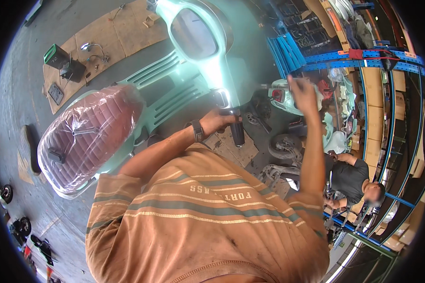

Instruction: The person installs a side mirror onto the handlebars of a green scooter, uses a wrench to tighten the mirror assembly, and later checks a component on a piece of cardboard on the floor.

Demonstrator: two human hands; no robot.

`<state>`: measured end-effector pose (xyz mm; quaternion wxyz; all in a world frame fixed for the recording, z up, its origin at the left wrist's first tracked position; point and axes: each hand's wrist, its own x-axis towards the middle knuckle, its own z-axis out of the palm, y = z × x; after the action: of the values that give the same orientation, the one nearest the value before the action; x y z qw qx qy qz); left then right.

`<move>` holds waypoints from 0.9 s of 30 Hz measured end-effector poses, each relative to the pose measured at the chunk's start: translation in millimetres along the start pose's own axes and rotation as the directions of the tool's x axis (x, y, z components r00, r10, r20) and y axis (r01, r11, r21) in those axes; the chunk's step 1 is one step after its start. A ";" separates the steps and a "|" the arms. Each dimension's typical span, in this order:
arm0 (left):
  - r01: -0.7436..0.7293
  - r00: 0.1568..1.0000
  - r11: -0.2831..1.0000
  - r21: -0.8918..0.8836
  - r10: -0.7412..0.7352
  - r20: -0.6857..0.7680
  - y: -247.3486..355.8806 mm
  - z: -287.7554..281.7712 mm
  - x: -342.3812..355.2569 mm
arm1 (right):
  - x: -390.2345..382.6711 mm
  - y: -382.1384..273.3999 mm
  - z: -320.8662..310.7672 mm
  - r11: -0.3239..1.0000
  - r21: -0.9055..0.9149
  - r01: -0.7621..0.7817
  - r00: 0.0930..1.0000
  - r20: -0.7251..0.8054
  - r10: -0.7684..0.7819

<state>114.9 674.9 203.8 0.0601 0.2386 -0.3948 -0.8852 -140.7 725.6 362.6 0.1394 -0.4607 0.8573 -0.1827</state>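
Note:
A mint-green scooter stands before me, with a dark panel in its front. My left hand, a watch on its wrist, is closed around the scooter's handlebar beside the black rubber grip. Raised to the right, my right hand is slightly blurred, its fingers apart and nothing visible in it. Behind it is another mint-green scooter part with a red light. Clear plastic covers the maroon quilted seat, where a three-armed wrench and a small black object lie.
On the left, floor cardboard bears a green box, a black container and a mirror. A wheel is at right, near another person in black. Blue shelving lines the right side.

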 end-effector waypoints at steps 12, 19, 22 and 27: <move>-0.308 0.947 0.949 0.066 0.299 0.121 -12.0 -7.2 9.6 | -156.3 -100.2 85.3 0.719 -0.086 0.689 0.721 -0.014 -0.693; -0.041 0.999 0.998 0.039 0.041 -0.013 -5.9 -0.6 4.8 | 3.7 -182.5 52.2 0.546 -0.306 0.780 0.562 -0.043 -0.826; -0.046 0.998 0.997 0.069 0.048 -0.035 -7.5 4.1 4.9 | 79.9 -152.3 24.3 0.645 -0.313 0.697 0.640 -0.136 -0.757; -0.104 0.992 0.993 0.058 0.107 -0.062 -2.5 10.6 -0.6 | 79.3 -59.0 -7.5 0.907 -0.219 0.361 0.931 0.019 -0.366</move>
<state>110.6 683.9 208.3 0.1132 0.2477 -0.4286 -0.8615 -142.7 630.3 389.8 0.0416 -0.6225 0.7730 -0.1151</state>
